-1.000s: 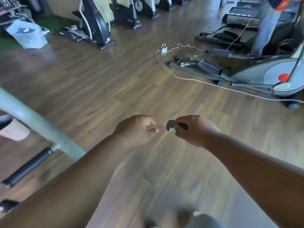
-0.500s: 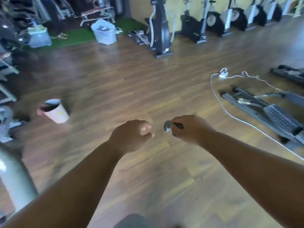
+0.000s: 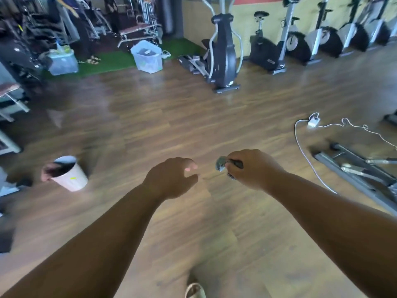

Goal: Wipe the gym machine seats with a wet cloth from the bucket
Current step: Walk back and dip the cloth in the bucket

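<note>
A wooden floor (image 3: 171, 125) spreads beyond both hands, with a dark elliptical machine (image 3: 223, 52) far ahead of the fingers and a pale bucket (image 3: 69, 175) standing well to the left of them. The right hand (image 3: 251, 168) has its fingers curled tight round a small grey cloth (image 3: 221, 164), a wad poking out past the knuckles. Just beside it the left hand (image 3: 171, 179) holds nothing, fingers loosely curled and slightly apart.

The cloth (image 3: 221, 164) is grey, the bucket (image 3: 69, 176) white with a small yellow mark. The floor (image 3: 171, 125) shows brown wood-grain planks. A green mat (image 3: 111, 60) lies beyond, against a yellow wall (image 3: 272, 9).
</note>
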### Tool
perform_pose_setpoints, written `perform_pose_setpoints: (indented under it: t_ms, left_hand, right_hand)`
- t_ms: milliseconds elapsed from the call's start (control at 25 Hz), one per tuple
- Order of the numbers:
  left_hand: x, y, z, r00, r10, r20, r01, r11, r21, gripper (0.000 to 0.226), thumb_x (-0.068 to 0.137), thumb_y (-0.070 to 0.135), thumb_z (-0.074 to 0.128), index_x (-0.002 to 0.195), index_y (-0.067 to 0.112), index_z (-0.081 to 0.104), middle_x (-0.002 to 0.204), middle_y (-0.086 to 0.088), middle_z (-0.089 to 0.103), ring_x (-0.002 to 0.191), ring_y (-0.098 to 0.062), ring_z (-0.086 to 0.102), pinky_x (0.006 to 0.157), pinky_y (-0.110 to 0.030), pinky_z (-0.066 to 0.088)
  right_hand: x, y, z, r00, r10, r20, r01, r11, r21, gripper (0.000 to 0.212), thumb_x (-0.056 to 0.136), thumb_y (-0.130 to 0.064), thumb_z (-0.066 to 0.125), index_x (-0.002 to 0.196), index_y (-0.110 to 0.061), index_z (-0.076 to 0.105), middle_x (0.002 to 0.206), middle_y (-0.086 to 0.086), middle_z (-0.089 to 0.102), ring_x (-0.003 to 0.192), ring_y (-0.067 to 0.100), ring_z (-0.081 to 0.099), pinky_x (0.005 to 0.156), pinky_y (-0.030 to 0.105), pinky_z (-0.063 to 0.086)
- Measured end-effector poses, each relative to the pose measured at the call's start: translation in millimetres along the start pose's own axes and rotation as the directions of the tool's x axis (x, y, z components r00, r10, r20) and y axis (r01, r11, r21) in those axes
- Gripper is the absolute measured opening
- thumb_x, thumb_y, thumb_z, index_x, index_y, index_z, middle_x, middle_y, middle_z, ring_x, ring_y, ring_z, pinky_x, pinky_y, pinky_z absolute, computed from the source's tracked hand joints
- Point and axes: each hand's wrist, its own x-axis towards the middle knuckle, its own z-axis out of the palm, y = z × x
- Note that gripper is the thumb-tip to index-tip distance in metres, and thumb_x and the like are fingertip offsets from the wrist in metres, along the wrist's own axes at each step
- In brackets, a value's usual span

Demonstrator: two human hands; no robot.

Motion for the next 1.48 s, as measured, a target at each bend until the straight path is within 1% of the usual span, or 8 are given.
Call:
perform_pose_setpoints:
  t_ms: [120, 280, 440, 600, 840, 1040, 1240, 1480]
  left_hand:
    - [67, -15, -24, 0.999, 0.032, 0.006, -0.032, 0.999, -0.041, 0.039, 0.089, 0.057, 0.056, 0.124, 0.041, 0.059, 0.125, 0.019, 0.062, 0.114, -0.007, 0.058, 0.097, -0.038, 0.048]
    - [140, -41, -43, 1.000, 0.001, 0.009, 0.000, 0.995, -0.096, 0.037, 0.090, 0.054, 0.058, 0.125, 0.041, 0.060, 0.126, 0.018, 0.062, 0.114, -0.007, 0.059, 0.097, -0.037, 0.048]
    - [217, -84, -54, 0.997, -0.078, 0.008, 0.078, 0.997, -0.021, 0.038, 0.092, 0.056, 0.053, 0.127, 0.044, 0.057, 0.128, 0.021, 0.059, 0.114, -0.005, 0.056, 0.096, -0.034, 0.048]
    - [293, -136, -81, 0.970, -0.233, -0.064, 0.235, 0.972, 0.016, 0.040, 0.092, 0.061, 0.051, 0.128, 0.045, 0.054, 0.127, 0.026, 0.055, 0.118, -0.001, 0.052, 0.093, -0.026, 0.042]
    - [351, -221, -117, 0.859, -0.495, -0.131, 0.490, 0.869, -0.072, 0.040, 0.090, 0.061, 0.052, 0.127, 0.046, 0.055, 0.127, 0.026, 0.057, 0.117, -0.001, 0.053, 0.102, -0.032, 0.044]
    - [392, -329, -156, 0.781, -0.604, -0.159, 0.589, 0.797, -0.130, 0.039, 0.089, 0.060, 0.055, 0.126, 0.047, 0.056, 0.126, 0.025, 0.059, 0.111, -0.001, 0.057, 0.093, -0.027, 0.048]
    - [462, -452, -216, 0.805, -0.580, -0.129, 0.569, 0.815, -0.110, 0.040, 0.088, 0.059, 0.054, 0.126, 0.046, 0.056, 0.127, 0.023, 0.059, 0.113, -0.003, 0.056, 0.098, -0.031, 0.047]
    - [546, -552, -277, 0.830, -0.547, -0.110, 0.536, 0.836, -0.118, 0.039, 0.089, 0.061, 0.052, 0.125, 0.049, 0.055, 0.127, 0.026, 0.058, 0.117, -0.002, 0.053, 0.102, -0.032, 0.044]
  right_hand:
    - [67, 7, -1, 0.999, 0.039, -0.018, -0.038, 0.999, 0.033, 0.026, 0.093, -0.044, 0.049, 0.100, -0.027, 0.068, 0.091, -0.008, 0.066, 0.081, 0.016, 0.061, 0.074, 0.032, 0.055]
    - [158, 16, 8, 0.999, 0.029, 0.042, -0.030, 0.999, 0.022, 0.026, 0.094, -0.044, 0.048, 0.098, -0.027, 0.068, 0.090, -0.008, 0.066, 0.078, 0.014, 0.062, 0.072, 0.033, 0.056]
    - [270, 12, 23, 0.990, -0.081, 0.114, 0.082, 0.997, -0.003, 0.025, 0.093, -0.044, 0.047, 0.095, -0.028, 0.067, 0.087, -0.009, 0.066, 0.079, 0.015, 0.061, 0.073, 0.033, 0.055]
    - [403, -8, 34, 0.949, -0.255, 0.186, 0.262, 0.965, -0.009, 0.024, 0.091, -0.043, 0.044, 0.083, -0.027, 0.060, 0.083, -0.009, 0.063, 0.076, 0.013, 0.059, 0.072, 0.032, 0.053]
    - [557, -83, 53, 0.828, -0.485, 0.281, 0.485, 0.872, 0.075, 0.024, 0.094, -0.039, 0.047, 0.076, -0.028, 0.057, 0.077, -0.015, 0.063, 0.072, 0.007, 0.057, 0.065, 0.027, 0.046]
    - [663, -162, 97, 0.753, -0.569, 0.331, 0.575, 0.813, 0.088, 0.023, 0.094, -0.044, 0.045, 0.089, -0.028, 0.062, 0.083, -0.014, 0.064, 0.077, 0.010, 0.059, 0.072, 0.029, 0.050]
    - [776, -250, 132, 0.761, -0.560, 0.327, 0.556, 0.823, 0.118, 0.018, 0.095, -0.043, 0.045, 0.090, -0.036, 0.062, 0.089, -0.016, 0.065, 0.081, 0.009, 0.060, 0.076, 0.032, 0.052]
    - [886, -323, 155, 0.764, -0.573, 0.298, 0.548, 0.819, 0.170, 0.020, 0.095, -0.038, 0.048, 0.086, -0.028, 0.063, 0.080, -0.013, 0.065, 0.075, 0.008, 0.059, 0.071, 0.030, 0.051]
